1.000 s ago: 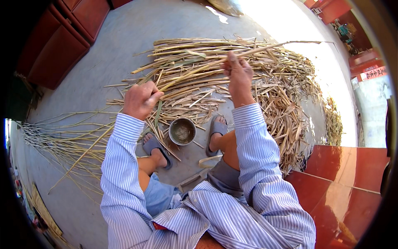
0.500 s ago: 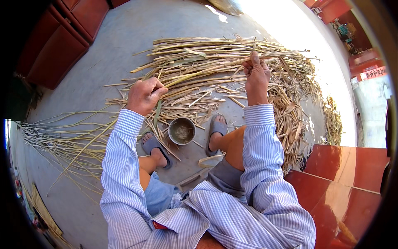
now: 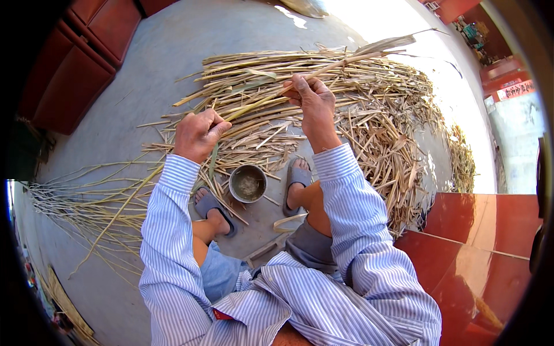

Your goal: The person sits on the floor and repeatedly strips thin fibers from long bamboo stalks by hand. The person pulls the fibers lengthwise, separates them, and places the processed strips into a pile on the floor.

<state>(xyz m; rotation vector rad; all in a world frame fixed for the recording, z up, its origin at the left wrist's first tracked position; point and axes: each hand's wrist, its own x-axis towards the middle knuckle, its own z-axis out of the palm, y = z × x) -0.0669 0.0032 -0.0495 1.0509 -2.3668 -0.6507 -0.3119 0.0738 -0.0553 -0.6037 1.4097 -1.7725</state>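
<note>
Between my two hands runs a long, pale yellow-green reed-like stalk (image 3: 254,105). My left hand (image 3: 196,135) is closed around its lower part, and a thin stem trails from beneath that fist toward the lower left. My right hand (image 3: 315,109) pinches the stalk further up, thumb against fingers. Past the right hand it runs on to the upper right, ending in a dry, papery leaf (image 3: 388,44). Just beyond both hands lies a heap of cut dry stalks (image 3: 231,66) on the floor.
A round metal bowl (image 3: 248,201) holding murky liquid stands between my sandalled feet. Dry husks and leaves (image 3: 386,150) pile up on the right. Thin branching stems (image 3: 86,199) spread at the left. Dark red seats (image 3: 69,75) stand far left; glossy red panels (image 3: 461,248) lie near right.
My right hand has slid leftward, closer to my left hand. More of the stalk, with its leafy end, now sticks out past it. My left hand stays nearly in place.
</note>
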